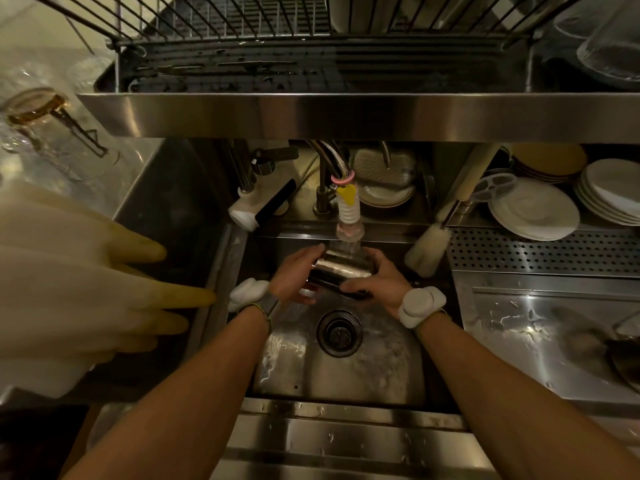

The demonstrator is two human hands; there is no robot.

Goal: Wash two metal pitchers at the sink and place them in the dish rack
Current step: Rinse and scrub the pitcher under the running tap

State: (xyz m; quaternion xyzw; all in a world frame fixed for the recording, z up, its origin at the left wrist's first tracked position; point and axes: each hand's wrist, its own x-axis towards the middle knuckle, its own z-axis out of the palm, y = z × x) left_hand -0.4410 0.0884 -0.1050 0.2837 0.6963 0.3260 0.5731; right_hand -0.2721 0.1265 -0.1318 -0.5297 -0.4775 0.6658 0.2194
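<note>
the dish rack (311, 64) spans the top of the view, a wire grid above a steel shelf edge, and it is where the pitcher must end up. below it the sink (363, 375) lies wet, its basin glistening around the drain (340, 332). over the far part of the basin, right under the tap nozzle (349, 230), the metal pitcher (346, 266) lies on its side, held clear of the basin floor between both hands. it looks like thin polished steel: stiff, not fragile, probably light once drained and heavier if water pools inside. with its wall wet i would judge it slippery, so a grip wrapped well round the body, or on the handle, seems safest. a dark strip beneath it may be the handle, though i cannot tell for sure. the left hand (294, 275) is curled round the pitcher's left end. the right hand (377, 282) cups the right end, fingers bent about the wall. neither holds anything else. a second pitcher i cannot pick out.
</note>
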